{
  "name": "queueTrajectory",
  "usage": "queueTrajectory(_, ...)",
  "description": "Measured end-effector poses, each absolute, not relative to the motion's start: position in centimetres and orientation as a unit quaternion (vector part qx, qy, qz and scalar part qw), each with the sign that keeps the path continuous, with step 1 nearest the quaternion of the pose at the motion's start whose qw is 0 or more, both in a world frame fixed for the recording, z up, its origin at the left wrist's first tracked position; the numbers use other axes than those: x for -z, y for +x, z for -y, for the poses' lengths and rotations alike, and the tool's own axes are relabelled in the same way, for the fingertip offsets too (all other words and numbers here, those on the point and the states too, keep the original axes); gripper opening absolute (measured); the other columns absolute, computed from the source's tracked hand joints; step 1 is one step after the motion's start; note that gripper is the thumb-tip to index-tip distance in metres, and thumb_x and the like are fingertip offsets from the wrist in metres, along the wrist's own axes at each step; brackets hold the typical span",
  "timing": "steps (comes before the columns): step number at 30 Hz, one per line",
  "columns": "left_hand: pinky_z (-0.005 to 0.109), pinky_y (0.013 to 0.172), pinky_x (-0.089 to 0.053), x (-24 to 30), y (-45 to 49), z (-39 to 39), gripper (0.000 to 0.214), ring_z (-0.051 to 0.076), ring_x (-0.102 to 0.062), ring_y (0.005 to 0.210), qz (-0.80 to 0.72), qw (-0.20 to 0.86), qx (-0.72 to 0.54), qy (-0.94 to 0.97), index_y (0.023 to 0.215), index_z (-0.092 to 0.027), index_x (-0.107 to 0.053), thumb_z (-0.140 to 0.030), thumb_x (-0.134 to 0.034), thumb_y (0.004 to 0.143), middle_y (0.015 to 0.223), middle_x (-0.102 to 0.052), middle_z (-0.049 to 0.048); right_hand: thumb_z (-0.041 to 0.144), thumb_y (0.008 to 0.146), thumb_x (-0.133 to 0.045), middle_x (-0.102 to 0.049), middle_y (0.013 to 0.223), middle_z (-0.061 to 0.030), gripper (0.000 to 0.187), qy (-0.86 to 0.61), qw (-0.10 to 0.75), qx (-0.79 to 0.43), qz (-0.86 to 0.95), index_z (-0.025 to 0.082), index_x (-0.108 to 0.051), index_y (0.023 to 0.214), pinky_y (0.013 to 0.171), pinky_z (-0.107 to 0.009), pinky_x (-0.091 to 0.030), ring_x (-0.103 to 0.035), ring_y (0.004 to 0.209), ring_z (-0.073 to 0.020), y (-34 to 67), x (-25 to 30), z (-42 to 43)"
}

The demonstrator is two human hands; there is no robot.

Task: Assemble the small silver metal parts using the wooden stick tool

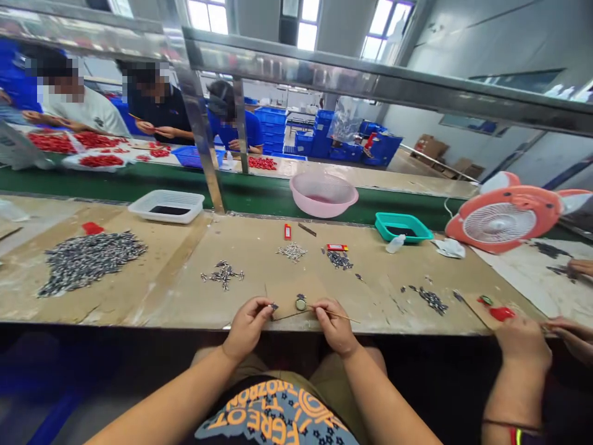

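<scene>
The person's left hand (248, 327) and right hand (336, 327) are held close together at the front edge of a workbench lined with tan card (152, 309). The left thumb and forefinger are pinched shut on a small dark piece (274, 306), too small to make out. The right fingers are closed around a thin wooden stick (338, 316), which lies nearly level, its tail jutting out to the right and its tip pointing left toward a small round disc (301, 303) of green and gold. The disc sits on the card between the hands, nearer the right one, with the stick's tip just beside it; whether they touch cannot be told. Farther out lie clusters of small dark-and-silver pieces (223, 275), with a much larger heap of them (88, 262) to the left. Behind these stand a white plastic tray (165, 206), a pink basin (323, 194), a teal tray (402, 226) and an orange desk fan (498, 219). At the right, a co-worker's hands (523, 343) are near a red piece (501, 314). Beyond a green conveyor belt (278, 191), other workers (155, 105) sit among red parts (97, 139), with blue crates (319, 145) stacked behind them.
</scene>
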State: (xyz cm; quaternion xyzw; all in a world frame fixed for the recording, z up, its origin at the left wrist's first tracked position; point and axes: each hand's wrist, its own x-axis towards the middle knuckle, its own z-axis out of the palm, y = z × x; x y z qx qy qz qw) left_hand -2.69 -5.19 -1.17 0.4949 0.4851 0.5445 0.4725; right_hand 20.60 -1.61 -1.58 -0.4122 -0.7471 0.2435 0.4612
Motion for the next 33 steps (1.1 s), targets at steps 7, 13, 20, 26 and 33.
queueTrajectory(7, 0.026, 0.074, -0.042, 0.2, -2.4, 5.2, 0.015, 0.014, -0.055, 0.075, -0.5, 0.502, -0.531, 0.465, 0.092, -0.02, -0.058, -0.032, -0.058, 0.083, 0.077, -0.061, -0.0007, 0.022, 0.089, -0.047, -0.063, 0.08, -0.0035, 0.013, -0.406, 0.432, -0.23, 0.772, 0.021, -0.06, 0.087, 0.077, -0.034, -0.043, -0.055, 0.081, -0.0184, 20.2, 1.1, 1.8)
queueTrajectory(13, 0.023, 0.071, -0.042, -0.8, -1.2, 4.8, 0.011, 0.013, -0.054, 0.076, -0.476, 0.56, -0.522, 0.433, 0.089, -0.021, -0.06, -0.03, -0.061, 0.081, 0.08, -0.061, -0.0016, 0.021, 0.089, -0.047, -0.061, 0.079, -0.0032, 0.012, -0.424, 0.402, -0.234, 0.777, 0.021, -0.059, 0.086, 0.076, -0.034, -0.042, -0.053, 0.08, -0.0181, 20.3, 0.8, 1.8)
queueTrajectory(20, 0.023, 0.072, -0.042, 0.0, -1.4, 3.9, 0.009, 0.014, -0.054, 0.078, -0.483, 0.582, -0.482, 0.442, 0.087, -0.022, -0.062, -0.029, -0.062, 0.081, 0.082, -0.061, -0.0009, 0.019, 0.088, -0.048, -0.062, 0.08, -0.0032, 0.011, -0.43, 0.386, -0.259, 0.774, 0.021, -0.059, 0.088, 0.078, -0.035, -0.042, -0.053, 0.08, -0.0179, 20.3, 0.2, 2.0)
queueTrajectory(26, 0.025, 0.072, -0.044, -0.1, -1.5, 3.9, 0.011, 0.016, -0.056, 0.077, -0.491, 0.587, -0.466, 0.444, 0.086, -0.02, -0.063, -0.029, -0.063, 0.08, 0.081, -0.063, 0.0007, 0.02, 0.088, -0.049, -0.062, 0.077, -0.0034, 0.012, -0.443, 0.376, -0.282, 0.763, 0.02, -0.061, 0.086, 0.077, -0.035, -0.042, -0.054, 0.078, -0.018, 20.2, -0.4, 2.0)
queueTrajectory(33, 0.026, 0.073, -0.045, -0.1, -1.5, 3.7, 0.012, 0.016, -0.058, 0.076, -0.488, 0.607, -0.453, 0.434, 0.086, -0.02, -0.063, -0.031, -0.062, 0.08, 0.079, -0.065, 0.0008, 0.024, 0.092, -0.043, -0.061, 0.076, -0.0034, 0.016, -0.417, 0.471, -0.413, 0.658, 0.021, -0.058, 0.086, 0.074, -0.033, -0.045, -0.056, 0.077, -0.0172, 18.6, -2.3, 3.3)
